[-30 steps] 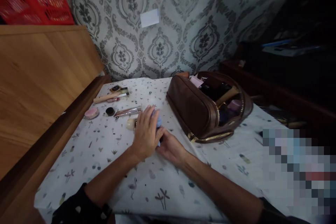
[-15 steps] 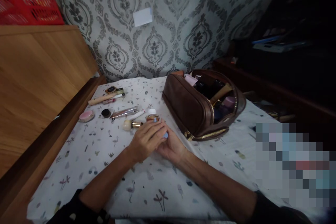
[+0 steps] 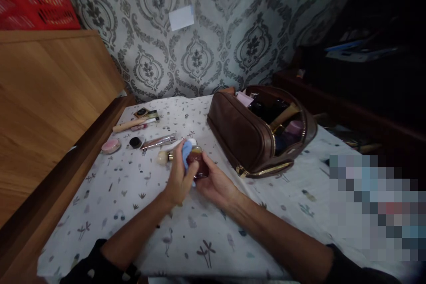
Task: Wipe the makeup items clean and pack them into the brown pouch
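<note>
Between my hands, above the patterned white cloth, is a small glass bottle (image 3: 201, 167) with dark amber contents. My right hand (image 3: 218, 183) cups its right side and underside. A blue cloth (image 3: 186, 153) is pinched in my left hand (image 3: 178, 177) and pressed against the bottle's left side, the thumb across its front. Just left of the hands lies a cream-coloured brush (image 3: 162, 157) with a gold part. A silvery tube (image 3: 159, 142), a black-lidded pot (image 3: 135, 143) and a pink compact (image 3: 111, 146) lie farther left.
An open brown bag (image 3: 239, 131) packed with cosmetics stands right of my hands. At the back left lie a beige-handled item (image 3: 128, 125) and a small dark-and-gold case (image 3: 141, 112). A wooden panel (image 3: 53, 97) borders the left; a pixelated patch covers the lower right.
My left hand has opened up from over my right and turned upright, so the amber bottle and more of the blue cloth now show. The view has shifted slightly.
</note>
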Tool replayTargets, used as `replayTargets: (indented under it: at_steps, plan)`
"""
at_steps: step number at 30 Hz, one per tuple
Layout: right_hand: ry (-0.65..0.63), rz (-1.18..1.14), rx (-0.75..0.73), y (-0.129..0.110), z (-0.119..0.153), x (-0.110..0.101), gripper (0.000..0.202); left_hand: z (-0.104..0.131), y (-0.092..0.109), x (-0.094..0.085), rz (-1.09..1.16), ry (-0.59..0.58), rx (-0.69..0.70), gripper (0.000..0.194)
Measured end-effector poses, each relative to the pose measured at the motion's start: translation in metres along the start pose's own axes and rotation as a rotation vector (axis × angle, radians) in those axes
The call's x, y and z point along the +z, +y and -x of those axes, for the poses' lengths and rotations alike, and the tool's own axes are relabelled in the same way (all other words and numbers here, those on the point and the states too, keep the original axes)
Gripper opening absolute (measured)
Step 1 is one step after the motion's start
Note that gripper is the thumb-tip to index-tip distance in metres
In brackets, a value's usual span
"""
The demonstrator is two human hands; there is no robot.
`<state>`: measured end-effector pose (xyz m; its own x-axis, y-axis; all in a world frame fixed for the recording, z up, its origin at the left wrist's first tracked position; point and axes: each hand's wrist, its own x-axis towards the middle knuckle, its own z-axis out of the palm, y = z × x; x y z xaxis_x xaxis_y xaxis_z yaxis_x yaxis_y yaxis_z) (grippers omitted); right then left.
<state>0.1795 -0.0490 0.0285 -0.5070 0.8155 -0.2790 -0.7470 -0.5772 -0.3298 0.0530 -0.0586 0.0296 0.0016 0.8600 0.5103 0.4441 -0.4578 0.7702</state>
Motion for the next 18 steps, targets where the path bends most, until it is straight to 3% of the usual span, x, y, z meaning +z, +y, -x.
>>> replayTargets:
  at_steps: [3, 5, 12, 18]
  plan:
    - [0.005, 0.008, -0.023, -0.008, 0.000, 0.002, 0.026, 0.010, -0.006, 0.010, -0.069, -0.157, 0.135, 0.078]
    - [0.008, -0.007, -0.036, -0.013, 0.000, 0.003, 0.027, 0.011, -0.009, 0.010, -0.135, -0.182, 0.205, 0.080]
    - [-0.057, -0.005, -0.094, -0.016, -0.003, 0.003, 0.022, -0.003, -0.009, -0.004, -0.202, -0.052, 0.258, 0.030]
    - [-0.089, 0.039, -0.088, -0.014, -0.007, -0.003, 0.023, -0.010, -0.002, -0.013, -0.189, 0.030, 0.222, 0.018]
